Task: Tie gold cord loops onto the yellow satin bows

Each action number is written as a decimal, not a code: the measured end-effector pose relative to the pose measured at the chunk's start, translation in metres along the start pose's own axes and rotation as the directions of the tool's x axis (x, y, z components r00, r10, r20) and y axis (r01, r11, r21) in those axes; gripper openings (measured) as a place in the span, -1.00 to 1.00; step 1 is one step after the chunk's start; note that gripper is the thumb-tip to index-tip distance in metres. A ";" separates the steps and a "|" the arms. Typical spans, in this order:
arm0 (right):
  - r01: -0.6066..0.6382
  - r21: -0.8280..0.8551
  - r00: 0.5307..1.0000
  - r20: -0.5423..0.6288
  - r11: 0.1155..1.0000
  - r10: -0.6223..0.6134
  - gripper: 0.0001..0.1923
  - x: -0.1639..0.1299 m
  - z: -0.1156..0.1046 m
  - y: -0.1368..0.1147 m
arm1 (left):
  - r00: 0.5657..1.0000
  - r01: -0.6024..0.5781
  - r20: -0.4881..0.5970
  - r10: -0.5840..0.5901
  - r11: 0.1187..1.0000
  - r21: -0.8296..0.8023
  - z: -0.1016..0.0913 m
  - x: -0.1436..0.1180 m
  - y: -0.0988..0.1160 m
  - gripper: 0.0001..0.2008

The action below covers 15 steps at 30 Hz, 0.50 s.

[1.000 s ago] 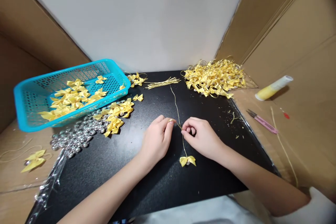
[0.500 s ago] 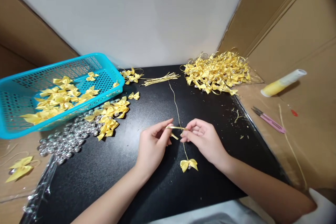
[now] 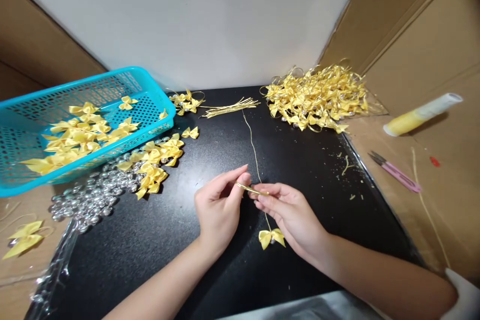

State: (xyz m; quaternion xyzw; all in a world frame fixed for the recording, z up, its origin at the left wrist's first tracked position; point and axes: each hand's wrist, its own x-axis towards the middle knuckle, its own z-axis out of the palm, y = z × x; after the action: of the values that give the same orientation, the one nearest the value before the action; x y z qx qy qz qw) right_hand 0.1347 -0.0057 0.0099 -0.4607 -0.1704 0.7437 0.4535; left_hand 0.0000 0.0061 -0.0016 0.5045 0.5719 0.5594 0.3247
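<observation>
The left hand is pinching a thin gold cord between thumb and forefinger, the other fingers loosely curled beneath. The right hand is meeting it from the other side, its fingertips closing on the same short stretch of cord, so both hands are gripping it just apart from each other above the black tabletop. From the pinch the cord is running away across the table toward a small bundle of cut gold cords near the far edge, and a shorter length is hanging down to a small yellow satin bow, which is lying on the table just beside the right palm.

To the left, loose yellow bows are lying in a heap beside a spread of shiny silver beads. A turquoise perforated plastic basket is sitting behind them, holding more bows. At the far right of the table a large pile of finished bows with gold loops is resting. On the cardboard surface to the right are lying a yellow-and-white tube and a pair of pink-handled snips.
</observation>
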 end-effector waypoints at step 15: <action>0.340 -0.272 0.938 0.024 0.900 -0.347 -0.80 0.006 -0.011 -0.014 | 0.962 -0.161 0.234 0.142 0.985 0.064 -0.007 -0.003 0.005 -0.93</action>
State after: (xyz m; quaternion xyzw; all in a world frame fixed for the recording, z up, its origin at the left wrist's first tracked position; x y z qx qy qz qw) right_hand 0.1499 0.0045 0.0104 -0.4904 -0.3438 0.6158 0.5120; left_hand -0.0042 0.0001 0.0038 0.6208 0.5130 0.4968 0.3234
